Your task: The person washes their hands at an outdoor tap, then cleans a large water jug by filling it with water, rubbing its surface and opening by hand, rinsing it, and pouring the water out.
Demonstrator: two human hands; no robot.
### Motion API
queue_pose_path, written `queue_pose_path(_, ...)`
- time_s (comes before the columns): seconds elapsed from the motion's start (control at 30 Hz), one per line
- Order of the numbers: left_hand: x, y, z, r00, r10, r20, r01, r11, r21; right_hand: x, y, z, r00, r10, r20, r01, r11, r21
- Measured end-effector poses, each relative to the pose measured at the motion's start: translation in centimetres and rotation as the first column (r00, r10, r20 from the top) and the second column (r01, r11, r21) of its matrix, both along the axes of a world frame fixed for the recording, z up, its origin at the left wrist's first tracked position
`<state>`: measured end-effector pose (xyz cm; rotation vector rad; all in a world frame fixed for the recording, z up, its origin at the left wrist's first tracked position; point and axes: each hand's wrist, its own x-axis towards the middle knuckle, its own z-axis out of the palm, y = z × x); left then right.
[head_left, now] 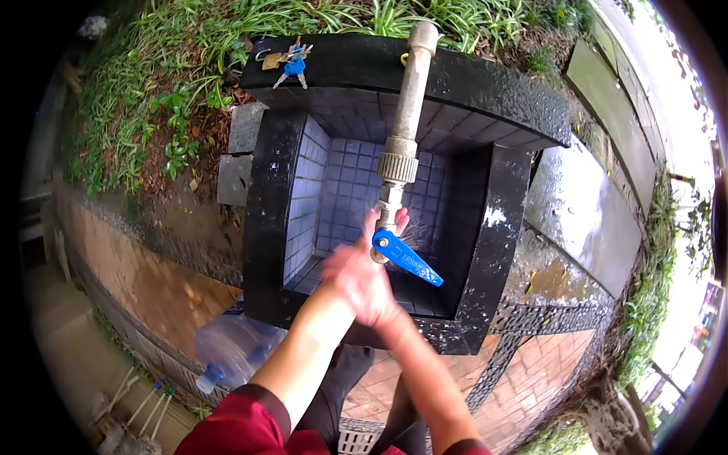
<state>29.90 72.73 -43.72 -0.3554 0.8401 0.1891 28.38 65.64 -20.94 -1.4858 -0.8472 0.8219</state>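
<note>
My left hand (pixel 343 271) and my right hand (pixel 373 298) meet below a metal tap (pixel 391 201) with a blue lever handle (pixel 409 260). Motion blurs both, the left most. The left lies against the right, and its fingers cannot be made out. Fingers that appear to be the right hand's stretch up behind the tap, spread apart. I see no object in either hand. Fine water spray shows beside the tap, over the tiled basin (pixel 303 189).
The basin has a wet black stone rim (pixel 497 243). Keys (pixel 294 67) and a brass padlock (pixel 271 61) lie on its far ledge. A metal pipe (pixel 413 91) carries the tap. A large clear plastic bottle (pixel 231 349) lies at the lower left, on brick paving (pixel 546 379).
</note>
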Motion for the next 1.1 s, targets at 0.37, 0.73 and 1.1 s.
queue_pose_path(0.37,0.3,3.1,3.6,0.47,-0.394,-0.79,0.875,0.092,0.475,-4.8,3.2,2.5,0.954,-0.094,0.284,0.069,0.993,0.095)
queue_pose_path(0.73,-0.9,2.8,0.1,0.724,0.242,-0.646,-0.179,-0.838,-0.515,-2.8,4.8,0.0,0.976,-0.051,0.213,0.047,0.999,0.023)
queue_pose_path(1.1,-1.0,4.2,11.7,0.348,0.232,-0.908,0.235,-0.96,-0.156,2.1,4.3,-16.0,0.73,-0.211,0.65,0.613,0.624,-0.485)
